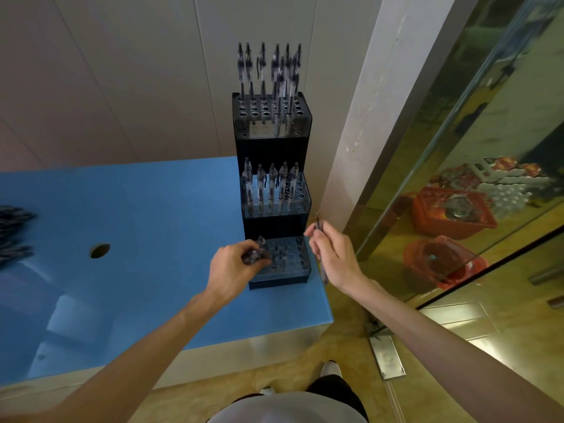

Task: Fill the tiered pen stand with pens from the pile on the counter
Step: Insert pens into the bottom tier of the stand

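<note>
Head view, tiered pen stand (276, 264) at 12 o'clock near counter (146, 215) right edge. Top tier part filled, middle tier one row in, bottom tier a few pens, most holes open. Left hand (235, 264) gripping small bunch of pens (254, 256) over bottom tier; right hand (332, 254) pinching single pen (319, 224). Pile (15, 233) at 9 o'clock, plenty left

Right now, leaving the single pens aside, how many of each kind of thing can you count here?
Tiers of the pen stand: 3
Hands: 2, the left hand and the right hand, both holding pens
Red baskets behind the glass: 2
Pen pile: 1
Round hole in the counter: 1
Total: 9
</note>
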`<state>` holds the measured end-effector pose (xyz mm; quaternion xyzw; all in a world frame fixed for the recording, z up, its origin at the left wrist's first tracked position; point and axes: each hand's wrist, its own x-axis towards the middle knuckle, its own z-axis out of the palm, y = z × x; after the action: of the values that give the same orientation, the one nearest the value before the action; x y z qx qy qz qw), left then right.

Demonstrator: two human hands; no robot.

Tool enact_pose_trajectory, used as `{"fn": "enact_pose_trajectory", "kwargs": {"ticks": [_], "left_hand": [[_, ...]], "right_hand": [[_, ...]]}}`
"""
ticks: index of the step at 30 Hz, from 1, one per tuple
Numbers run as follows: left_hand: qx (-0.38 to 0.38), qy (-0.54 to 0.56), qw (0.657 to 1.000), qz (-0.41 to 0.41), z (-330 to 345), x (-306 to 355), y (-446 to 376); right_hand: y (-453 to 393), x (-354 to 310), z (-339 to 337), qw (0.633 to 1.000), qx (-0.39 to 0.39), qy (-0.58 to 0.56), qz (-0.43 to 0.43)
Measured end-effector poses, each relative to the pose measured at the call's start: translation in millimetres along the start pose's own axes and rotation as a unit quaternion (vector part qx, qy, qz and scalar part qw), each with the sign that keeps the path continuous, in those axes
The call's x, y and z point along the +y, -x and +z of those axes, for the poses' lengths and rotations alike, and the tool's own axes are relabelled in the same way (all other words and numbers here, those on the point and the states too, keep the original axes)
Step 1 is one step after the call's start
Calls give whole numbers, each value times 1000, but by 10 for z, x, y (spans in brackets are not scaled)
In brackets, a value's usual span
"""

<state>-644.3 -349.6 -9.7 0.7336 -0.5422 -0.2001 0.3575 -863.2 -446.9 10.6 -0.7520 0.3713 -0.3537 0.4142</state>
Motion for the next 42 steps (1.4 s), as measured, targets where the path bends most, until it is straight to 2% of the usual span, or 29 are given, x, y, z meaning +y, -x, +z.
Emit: {"fn": "enact_pose_trajectory", "kwargs": {"ticks": [5,7,11,17,23,27,31,35,39,42], "left_hand": [[-6,-21,999,-35,12,-8,-10],[-21,-43,998,-48,41,-14,8],[-6,-50,997,-57,122,-20,60],[-10,-44,997,-60,136,-33,44],[-17,-59,996,-70,128,-50,-9],[-19,-102,994,-37,108,-36,-22],[-32,-128,991,-24,95,-14,-60],[-45,-126,991,-21,66,-15,-79],[-60,-151,987,-1,50,7,-96],[-76,-142,987,11,44,31,-131]], "right_hand": [[-70,-133,69,1000,24,5,8],[-63,-122,74,1000,16,23,-8],[-27,-70,86,996,-29,64,-47],[28,-47,37,988,-30,126,-89],[-37,-49,42,977,-72,181,-81],[-24,-24,128,958,-152,232,-77],[-13,23,155,960,-144,234,-50],[-19,72,154,958,-169,232,-19],[22,85,143,957,-139,253,-20],[-6,85,150,960,-147,238,-5]]}}
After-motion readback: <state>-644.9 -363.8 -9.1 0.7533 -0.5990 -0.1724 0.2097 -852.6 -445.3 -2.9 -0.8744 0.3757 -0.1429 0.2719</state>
